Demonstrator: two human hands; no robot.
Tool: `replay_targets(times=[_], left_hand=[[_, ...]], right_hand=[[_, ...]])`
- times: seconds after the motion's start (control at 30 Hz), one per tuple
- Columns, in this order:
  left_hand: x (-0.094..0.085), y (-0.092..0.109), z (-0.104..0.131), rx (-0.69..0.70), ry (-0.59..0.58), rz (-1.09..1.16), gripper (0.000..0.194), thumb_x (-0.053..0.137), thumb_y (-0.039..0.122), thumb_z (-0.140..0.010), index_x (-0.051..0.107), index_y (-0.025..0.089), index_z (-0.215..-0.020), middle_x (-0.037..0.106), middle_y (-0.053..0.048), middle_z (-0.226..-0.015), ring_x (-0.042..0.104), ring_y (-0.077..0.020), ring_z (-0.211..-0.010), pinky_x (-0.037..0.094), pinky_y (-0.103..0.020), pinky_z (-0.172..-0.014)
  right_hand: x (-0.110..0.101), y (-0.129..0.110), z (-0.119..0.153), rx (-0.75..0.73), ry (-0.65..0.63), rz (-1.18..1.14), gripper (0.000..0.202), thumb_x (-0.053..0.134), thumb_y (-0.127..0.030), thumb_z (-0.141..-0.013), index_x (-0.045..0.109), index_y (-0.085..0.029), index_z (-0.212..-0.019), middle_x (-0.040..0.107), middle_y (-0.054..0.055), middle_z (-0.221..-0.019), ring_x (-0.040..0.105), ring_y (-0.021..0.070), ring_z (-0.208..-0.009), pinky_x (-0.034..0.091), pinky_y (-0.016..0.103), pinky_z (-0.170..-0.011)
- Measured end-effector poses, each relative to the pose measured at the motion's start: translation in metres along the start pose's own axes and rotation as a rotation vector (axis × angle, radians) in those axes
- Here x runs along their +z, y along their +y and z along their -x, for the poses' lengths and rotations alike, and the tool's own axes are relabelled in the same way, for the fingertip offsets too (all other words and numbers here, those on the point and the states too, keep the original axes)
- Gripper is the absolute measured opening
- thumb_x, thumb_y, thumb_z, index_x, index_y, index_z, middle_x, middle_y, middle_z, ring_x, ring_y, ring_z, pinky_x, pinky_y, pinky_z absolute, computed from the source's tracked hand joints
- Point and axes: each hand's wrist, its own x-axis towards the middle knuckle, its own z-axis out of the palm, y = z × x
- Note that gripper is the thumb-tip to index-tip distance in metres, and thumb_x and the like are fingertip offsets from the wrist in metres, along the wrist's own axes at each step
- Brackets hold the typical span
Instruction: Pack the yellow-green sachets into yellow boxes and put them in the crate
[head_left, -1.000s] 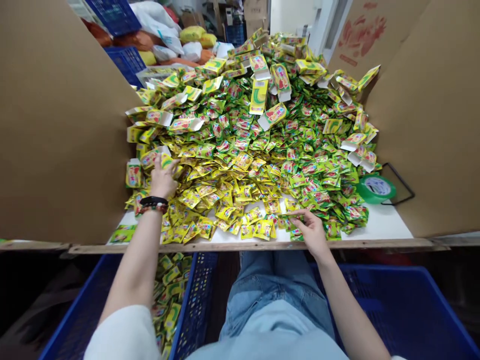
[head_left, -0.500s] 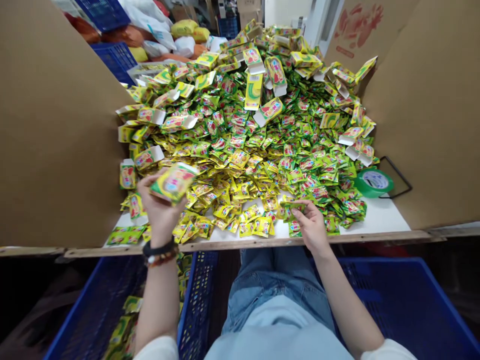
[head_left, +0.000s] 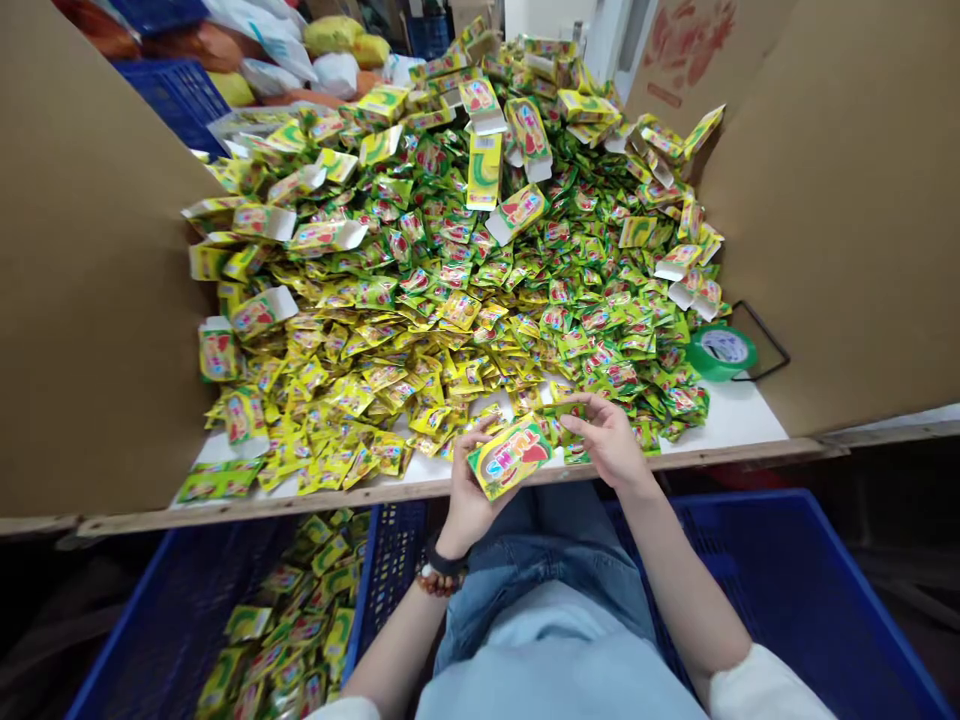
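Observation:
My left hand (head_left: 472, 495) is closed round a small yellow and green carton (head_left: 510, 458), tilted, with its printed front facing up. Just right of it, at the carton's end, my right hand (head_left: 611, 445) pinches a small green sachet (head_left: 553, 425), mostly hidden by fingers and carton. Both hands are over the table's front edge. Beyond them spreads a large heap of sachets, with yellow sachets (head_left: 349, 395) on the left and green sachets (head_left: 600, 320) on the right. Several cartons with raised flaps, such as one carton (head_left: 521, 212), lie on the heap.
Cardboard walls (head_left: 840, 250) stand at both sides of the table. A green tape roll (head_left: 721, 352) lies at the right beside a black wire frame. Below the edge, the left blue crate (head_left: 172, 600) contains filled-looking cartons; another blue crate (head_left: 780, 600) is at right.
My left hand has carried the carton rightward and down, from the left of the heap to beside my right hand. My right hand stays near the same place. The view has shifted slightly.

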Motion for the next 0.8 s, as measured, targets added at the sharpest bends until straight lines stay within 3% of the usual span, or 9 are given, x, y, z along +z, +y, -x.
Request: replay_targets(times=[0.1, 0.23, 0.3, 0.47, 0.6, 0.8], left_hand=[[-0.003, 0.0, -0.002, 0.104, 0.013, -0.313, 0.06, 0.078, 0.03, -0.072, 0.044, 0.026, -0.121, 0.045, -0.012, -0.141, 0.048, -0.0293, -0.131, 0.047, -0.046, -0.102], [0.003, -0.002, -0.012, 0.128, -0.327, -0.742, 0.068, 0.074, 0.027, -0.071, 0.044, 0.021, -0.131, 0.06, -0.012, -0.124, 0.06, -0.0296, -0.113, 0.05, -0.045, -0.094], [0.011, -0.008, -0.016, 0.108, -0.386, -0.844, 0.062, 0.071, 0.024, -0.071, 0.047, 0.02, -0.128, 0.066, -0.01, -0.113, 0.064, -0.0275, -0.1, 0.053, -0.04, -0.084], [0.027, -0.025, -0.01, 0.221, -0.226, -1.014, 0.052, 0.065, 0.023, -0.075, 0.051, 0.016, -0.124, 0.067, -0.01, -0.097, 0.064, -0.0268, -0.089, 0.051, -0.036, -0.074], [0.03, -0.027, -0.003, 0.286, -0.24, -1.007, 0.044, 0.065, 0.03, -0.079, 0.055, 0.016, -0.119, 0.066, -0.009, -0.091, 0.064, -0.0257, -0.084, 0.049, -0.035, -0.071], [0.034, -0.026, 0.001, 0.19, -0.205, -0.825, 0.053, 0.066, 0.028, -0.073, 0.051, 0.015, -0.123, 0.067, -0.01, -0.1, 0.065, -0.0255, -0.09, 0.053, -0.037, -0.077]], right_hand=[[-0.006, -0.003, 0.003, -0.156, 0.051, 0.167, 0.019, 0.078, -0.032, -0.068, 0.071, -0.022, -0.082, 0.07, 0.001, -0.082, 0.063, 0.0185, -0.084, 0.05, 0.033, -0.081], [-0.002, -0.013, 0.014, -0.222, -0.106, 0.343, 0.011, 0.067, -0.028, -0.078, 0.071, -0.023, -0.087, 0.072, 0.002, -0.088, 0.065, 0.0204, -0.089, 0.05, 0.034, -0.082], [0.001, -0.016, 0.019, -0.225, -0.148, 0.468, 0.013, 0.061, -0.026, -0.082, 0.071, -0.023, -0.09, 0.072, 0.003, -0.092, 0.065, 0.0208, -0.089, 0.05, 0.033, -0.08], [-0.006, -0.029, 0.02, -0.276, -0.209, 0.757, 0.02, 0.052, -0.017, -0.086, 0.071, -0.022, -0.092, 0.068, 0.004, -0.094, 0.063, 0.0212, -0.092, 0.047, 0.034, -0.083], [-0.01, -0.04, 0.017, -0.283, -0.277, 0.868, 0.023, 0.051, -0.015, -0.087, 0.071, -0.024, -0.092, 0.063, 0.004, -0.09, 0.062, 0.0198, -0.087, 0.047, 0.032, -0.081], [0.008, -0.03, 0.023, -0.376, -0.071, 0.861, 0.023, 0.05, -0.015, -0.087, 0.068, -0.022, -0.098, 0.066, 0.008, -0.098, 0.063, 0.0236, -0.093, 0.048, 0.036, -0.083]])
